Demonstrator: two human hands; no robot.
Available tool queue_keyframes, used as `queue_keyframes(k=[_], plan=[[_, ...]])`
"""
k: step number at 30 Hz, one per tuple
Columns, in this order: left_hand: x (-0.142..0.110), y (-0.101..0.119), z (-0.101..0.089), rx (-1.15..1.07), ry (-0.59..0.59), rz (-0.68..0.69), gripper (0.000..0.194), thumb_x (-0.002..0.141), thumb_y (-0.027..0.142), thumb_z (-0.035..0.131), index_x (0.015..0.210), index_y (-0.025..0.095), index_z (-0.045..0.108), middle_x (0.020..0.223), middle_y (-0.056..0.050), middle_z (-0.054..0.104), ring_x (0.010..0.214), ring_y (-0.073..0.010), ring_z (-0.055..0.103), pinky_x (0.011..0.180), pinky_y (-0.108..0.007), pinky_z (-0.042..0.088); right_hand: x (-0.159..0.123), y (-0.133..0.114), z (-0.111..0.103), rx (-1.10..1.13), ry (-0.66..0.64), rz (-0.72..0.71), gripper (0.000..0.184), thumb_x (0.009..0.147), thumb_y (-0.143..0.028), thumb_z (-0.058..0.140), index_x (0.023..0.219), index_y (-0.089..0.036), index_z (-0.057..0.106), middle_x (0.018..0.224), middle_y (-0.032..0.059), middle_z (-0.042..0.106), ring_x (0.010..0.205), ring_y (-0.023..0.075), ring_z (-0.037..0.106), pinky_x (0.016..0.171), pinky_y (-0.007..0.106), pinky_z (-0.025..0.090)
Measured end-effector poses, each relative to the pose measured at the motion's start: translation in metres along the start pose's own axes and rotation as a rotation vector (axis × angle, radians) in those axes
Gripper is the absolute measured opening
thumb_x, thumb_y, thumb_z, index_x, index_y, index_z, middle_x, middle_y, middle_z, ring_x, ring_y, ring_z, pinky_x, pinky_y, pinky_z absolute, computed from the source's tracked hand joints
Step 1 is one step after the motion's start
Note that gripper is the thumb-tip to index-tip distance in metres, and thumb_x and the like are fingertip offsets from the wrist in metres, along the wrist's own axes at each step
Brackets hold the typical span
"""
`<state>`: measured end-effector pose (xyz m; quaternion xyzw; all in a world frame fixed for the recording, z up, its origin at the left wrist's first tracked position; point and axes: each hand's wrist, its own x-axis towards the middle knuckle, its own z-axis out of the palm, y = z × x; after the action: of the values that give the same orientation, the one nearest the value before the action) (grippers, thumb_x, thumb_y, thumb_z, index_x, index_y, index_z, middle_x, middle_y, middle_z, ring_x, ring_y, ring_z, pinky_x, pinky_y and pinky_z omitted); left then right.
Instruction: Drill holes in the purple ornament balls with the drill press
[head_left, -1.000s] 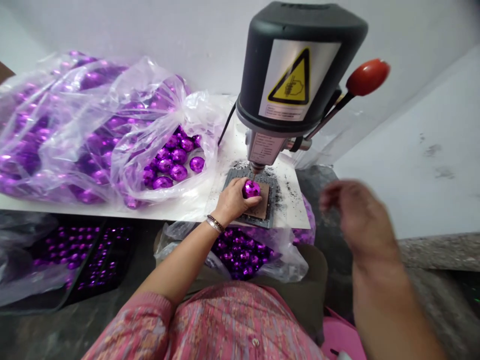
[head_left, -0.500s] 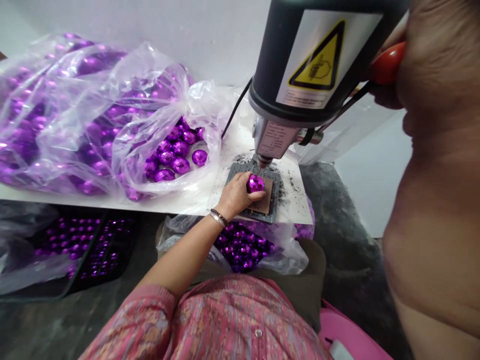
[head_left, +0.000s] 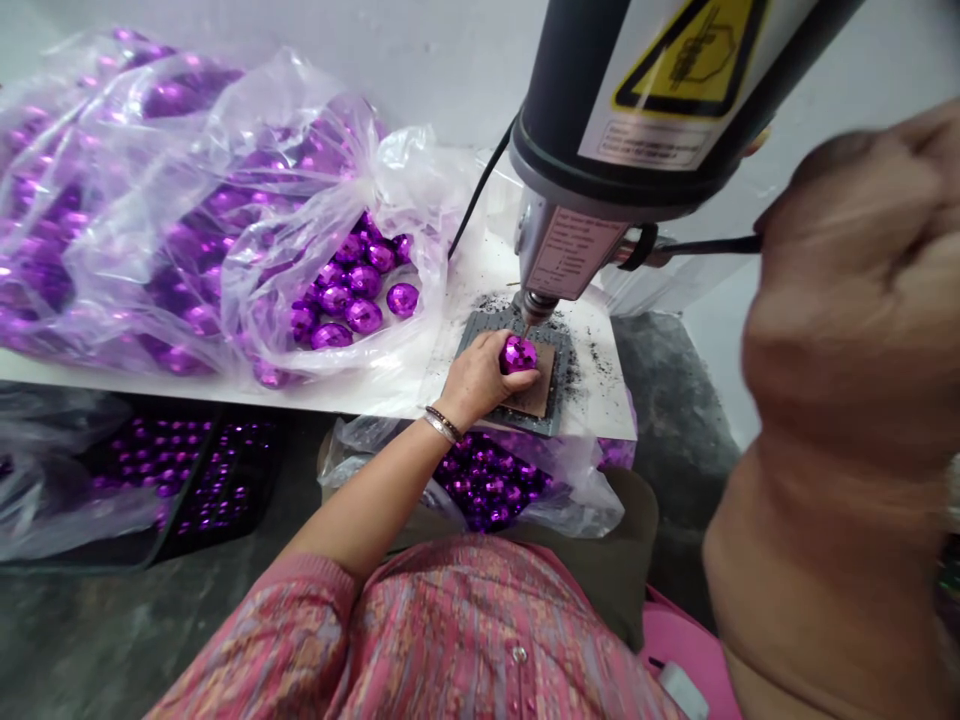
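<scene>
right grip [head_left: 851, 275] apparently clasping lever [head_left: 716, 246], now swung near-level

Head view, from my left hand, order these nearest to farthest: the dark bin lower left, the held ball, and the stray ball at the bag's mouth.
Nearest to the left hand first:
1. Held ball: in its grasp, under the drill.
2. Stray ball: leftward, at the bag's mouth.
3. Dark bin: farther left, below the tabletop.

The top edge cuts off the drill press [head_left: 615, 185]. The blurred right hand [head_left: 862, 285], cropped at the right, hides the far end of the lever [head_left: 709, 246]. The drill bit [head_left: 527, 329] perhaps touches the purple faceted ball [head_left: 519, 354]; too small to tell.
</scene>
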<state>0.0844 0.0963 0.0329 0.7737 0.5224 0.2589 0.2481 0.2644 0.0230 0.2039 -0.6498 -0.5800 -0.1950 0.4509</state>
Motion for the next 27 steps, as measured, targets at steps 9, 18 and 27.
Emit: queue_keyframes(k=[9, 18, 27], plan=[[0.0, 0.001, 0.0, 0.02, -0.009, 0.002, 0.055, 0.086, 0.035, 0.09, 0.133, 0.017, 0.068, 0.134, -0.012, 0.073, 0.124, -0.0272, 0.07, 0.108, -0.038, 0.055, -0.042, 0.009, 0.02, -0.062, 0.197, -0.398, 0.028, 0.102, -0.024, 0.038, 0.097, -0.011, 0.062, 0.09, 0.0015, 0.063, 0.082, -0.0016, 0.051, 0.074, 0.019, 0.029], [-0.001, 0.0, 0.0, 0.009, -0.01, 0.0, 0.054, 0.086, 0.035, 0.09, 0.133, 0.02, 0.069, 0.131, -0.01, 0.076, 0.123, -0.0283, 0.071, 0.108, -0.038, 0.055, -0.055, 0.009, 0.024, -0.075, 0.187, -0.38, 0.027, 0.103, -0.025, 0.038, 0.092, -0.011, 0.059, 0.085, 0.0012, 0.06, 0.081, -0.0002, 0.048, 0.075, 0.021, 0.029], [-0.001, 0.001, -0.001, -0.006, -0.016, -0.021, 0.059, 0.085, 0.035, 0.09, 0.138, 0.018, 0.068, 0.135, -0.012, 0.074, 0.126, -0.028, 0.069, 0.111, -0.037, 0.053, -0.07, 0.018, 0.046, 0.027, 0.302, -0.374, 0.02, 0.101, -0.022, 0.041, 0.094, -0.011, 0.057, 0.085, 0.0015, 0.058, 0.085, 0.0005, 0.05, 0.079, 0.02, 0.033]])
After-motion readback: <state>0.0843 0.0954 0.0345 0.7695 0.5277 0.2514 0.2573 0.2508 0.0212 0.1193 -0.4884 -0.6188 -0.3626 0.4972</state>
